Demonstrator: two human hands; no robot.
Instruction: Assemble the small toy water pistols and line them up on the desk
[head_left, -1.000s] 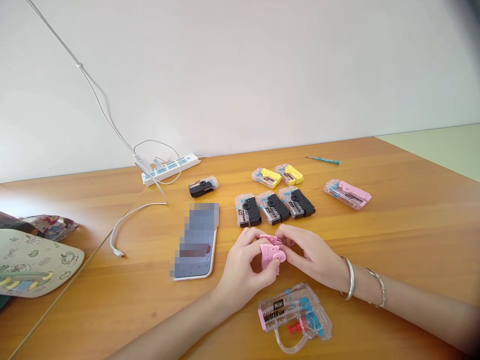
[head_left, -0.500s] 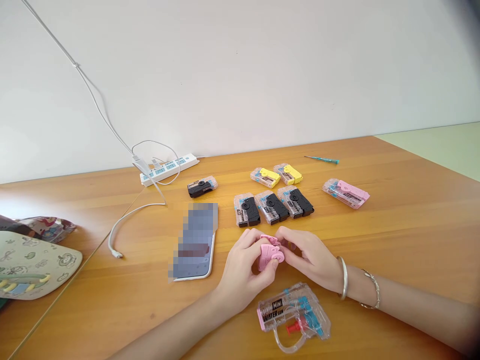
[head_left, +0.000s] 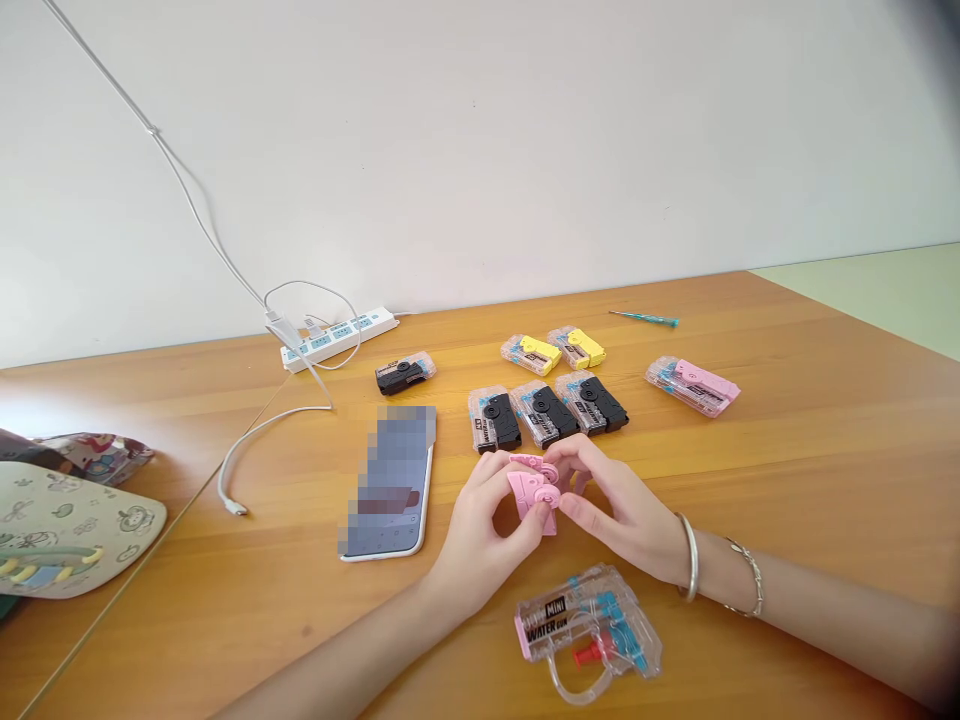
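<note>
My left hand (head_left: pixel 487 535) grips a pink plastic water gun cover (head_left: pixel 531 497) between thumb and fingers. Two pink pieces, each with a round end, stand a little apart, one behind the other. At their right side, the thumb and forefinger of my right hand (head_left: pixel 619 510) close on the round ends. Below both hands lies a clear mini water gun (head_left: pixel 581 630) with blue inner parts, a red trigger and a pink tip. My right wrist wears a bangle and a bracelet.
Several folded water guns with black covers (head_left: pixel 545 412), yellow covers (head_left: pixel 538 352) and a pink cover (head_left: pixel 701 386) lie beyond my hands. A phone (head_left: pixel 394 490) is at the left, near a power strip (head_left: pixel 341 340) with a white cable. A screwdriver (head_left: pixel 649 319) rests at the back.
The pink cover has turned in my fingers, so more of both pieces shows. My right fingers have spread slightly and shifted along its right edge. Things on the table stay put.
</note>
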